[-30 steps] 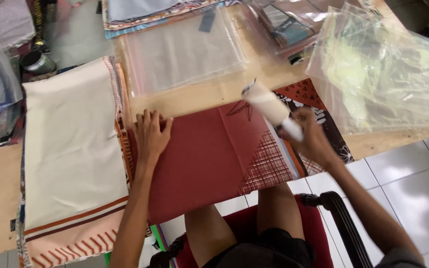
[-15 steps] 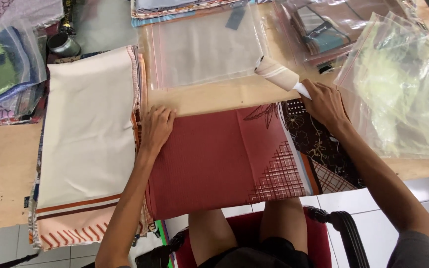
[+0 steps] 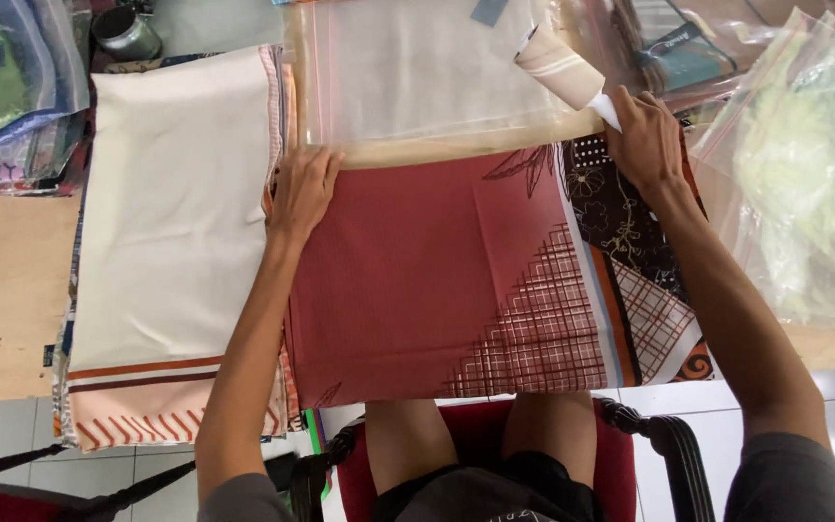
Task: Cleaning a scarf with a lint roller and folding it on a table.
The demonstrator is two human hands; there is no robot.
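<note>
Two hands, left hand (image 3: pixel 303 190) and right hand (image 3: pixel 646 138), press one red cloth (image 3: pixel 427 271).

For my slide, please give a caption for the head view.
Left hand presses folded red cloth while right hand grips a rolled paper.

Single head-worn camera, looking steeply down from above the seated person, close over the tabletop (image 3: pixel 2 290), near tabletop edge low in frame, knees and red chair (image 3: pixel 475 440) beneath, no second view

The right hand (image 3: pixel 646 135) hides the rolled paper's (image 3: pixel 562 70) lower end, and the clear bags (image 3: pixel 804 193) run off the right edge
</note>
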